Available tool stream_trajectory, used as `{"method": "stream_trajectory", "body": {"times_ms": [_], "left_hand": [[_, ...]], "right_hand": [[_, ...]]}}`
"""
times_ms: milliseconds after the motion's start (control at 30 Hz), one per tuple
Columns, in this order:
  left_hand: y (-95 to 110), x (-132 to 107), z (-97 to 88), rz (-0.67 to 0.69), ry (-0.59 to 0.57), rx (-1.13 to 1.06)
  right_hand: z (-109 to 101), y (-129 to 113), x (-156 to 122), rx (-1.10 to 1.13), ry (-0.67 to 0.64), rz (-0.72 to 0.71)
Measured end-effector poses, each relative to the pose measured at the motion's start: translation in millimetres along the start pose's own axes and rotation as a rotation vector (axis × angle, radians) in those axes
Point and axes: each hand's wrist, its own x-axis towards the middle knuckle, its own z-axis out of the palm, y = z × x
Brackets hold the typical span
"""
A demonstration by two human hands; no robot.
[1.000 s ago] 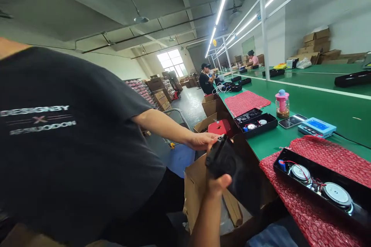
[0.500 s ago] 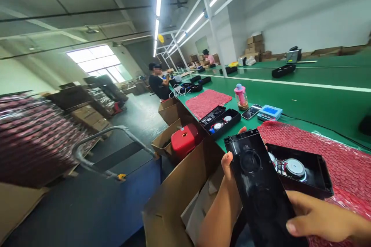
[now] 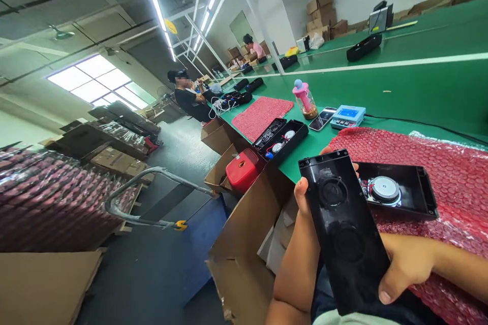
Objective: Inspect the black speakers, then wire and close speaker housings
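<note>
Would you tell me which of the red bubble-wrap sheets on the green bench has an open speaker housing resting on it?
The near red bubble-wrap sheet, beside the hands, carries the open speaker housing. The far red bubble-wrap sheet lies bare.

Single view, head-worn camera, tilted hard so the long green tabletop runs diagonally from lower right up toward the far wall. It looks forward and down past the tabletop's near edge, along the line of workstations. Very close at bottom: the glossy black oblong plastic speaker panel held in the left hand and right hand, filling the lower centre. The open brown cardboard box on the floor sits just below the near edge. Distant seated workers are small and far up the line.
</note>
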Motion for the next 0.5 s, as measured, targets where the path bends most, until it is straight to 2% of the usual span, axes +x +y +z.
{"method": "stream_trajectory", "body": {"times_ms": [267, 367, 433, 500], "left_hand": [[-11.0, 8.7, -13.8, -0.143, 0.232, 0.127], [-10.9, 10.9, -12.7, -0.149, 0.273, 0.143], [-6.3, 10.9, -8.7, -0.099, 0.301, 0.108], [1.6, 9.6, -3.8, -0.019, 0.394, 0.083]], "right_hand": [[-6.6, 10.5, -0.5, 0.013, 0.026, 0.041], [-4.7, 7.9, 0.2, 0.011, 0.023, 0.035], [-0.9, 2.4, 0.7, -0.029, 0.147, -0.021], [5.7, -5.2, -0.2, -0.089, 0.407, -0.129]]}}
